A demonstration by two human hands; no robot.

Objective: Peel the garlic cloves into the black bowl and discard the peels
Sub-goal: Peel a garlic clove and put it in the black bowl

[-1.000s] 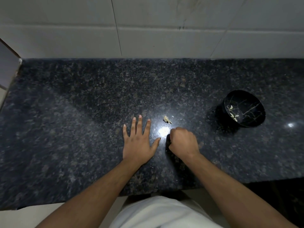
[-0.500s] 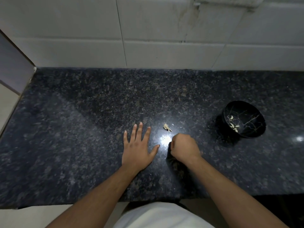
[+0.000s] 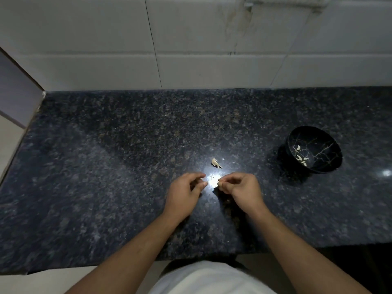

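A small pale clove (image 3: 216, 183) is pinched at the fingertips of the right hand (image 3: 241, 190), just above the counter (image 3: 106, 177); glare from a bright reflection on the stone washes out its outline, so whether skin is left on it cannot be told. The right hand's fingers are curled inward, with thumb and forefinger pressed together on the clove. Just to the left of it, across the bright spot, the left hand (image 3: 184, 192) is held with fingers loosely bent and thumb tip brought close to the forefinger; whether anything is gripped there cannot be told. The two hands are near each other but apart.

Just beyond the hands, a little scrap of peel (image 3: 216, 163) is seen lying on the counter, with a tiny fleck beside it. Well to the right of the right hand and farther back, the bowl (image 3: 326, 164) is set on the counter, and a few peeled pale cloves (image 3: 300, 155) are seen inside it against thin light veining.

The dark speckled counter is bordered at the far side by a wall of large pale tiles (image 3: 106, 39), stained near the top right. A white garment (image 3: 210, 279) is seen at the near edge, between the forearms.
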